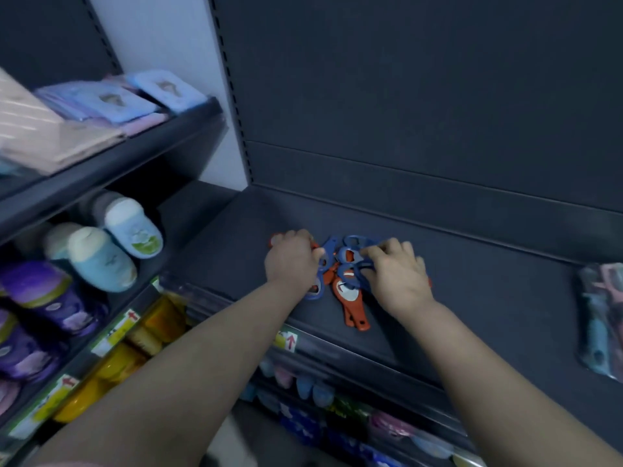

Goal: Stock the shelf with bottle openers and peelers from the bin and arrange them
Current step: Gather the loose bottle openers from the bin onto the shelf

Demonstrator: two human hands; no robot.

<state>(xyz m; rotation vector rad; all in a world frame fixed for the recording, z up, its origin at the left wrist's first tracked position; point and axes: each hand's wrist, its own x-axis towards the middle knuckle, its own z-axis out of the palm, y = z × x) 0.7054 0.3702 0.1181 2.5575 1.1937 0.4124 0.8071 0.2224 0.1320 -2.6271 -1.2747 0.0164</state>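
On the shelf [488, 298], bottle openers [349, 293] lie heaped between the hands; the left hand [290, 259] grips orange ones, the right hand [397, 273] pinches a blue one.

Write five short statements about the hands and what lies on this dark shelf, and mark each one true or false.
1. The left hand and the right hand both touch the bottle openers. True.
2. The openers are all green. False: they are blue and orange-red.
3. The openers lie in a loose heap on the dark shelf. True.
4. Nothing else lies on that shelf. False: a bagged bundle of pastel items lies at its far right, apart from the heap.
5. An orange-red opener is the one nearest the shelf's front edge. True.
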